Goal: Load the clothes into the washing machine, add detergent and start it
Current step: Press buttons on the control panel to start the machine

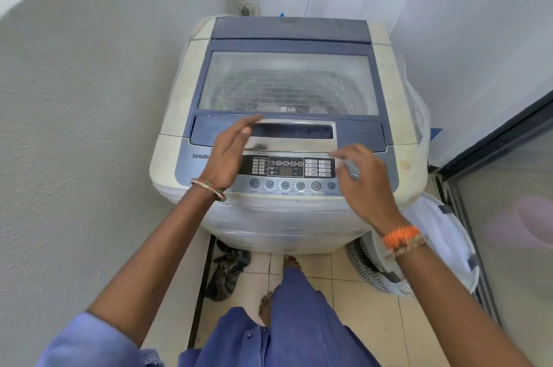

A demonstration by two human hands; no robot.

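We stand in front of a top-loading washing machine (287,115) set in a narrow corner between white walls. Its lid (288,82) is closed, and through the transparent panel we see the drum with dark and pale clothes (269,106) lying at the bottom. The control panel (287,169) runs along the front edge, with a row of round buttons (291,186) below the display.

Our left hand (229,154) is held over the left part of the panel, fingers straight and together, holding nothing; the fingertips reach toward the silver strip at the lid's front edge (whether they touch it, we cannot tell). Our right hand (363,184) hovers above the right end of the panel, fingers loosely spread and slightly bent, also holding nothing; it is motion-blurred, so contact with the panel cannot be confirmed.

On the tiled floor (359,300), a dark crumpled cloth (227,274) lies beside the left front corner of the machine. A white laundry basket (443,235) stands to the right of the machine, near a glass door (508,217). A wall socket (248,9) sits behind the machine.
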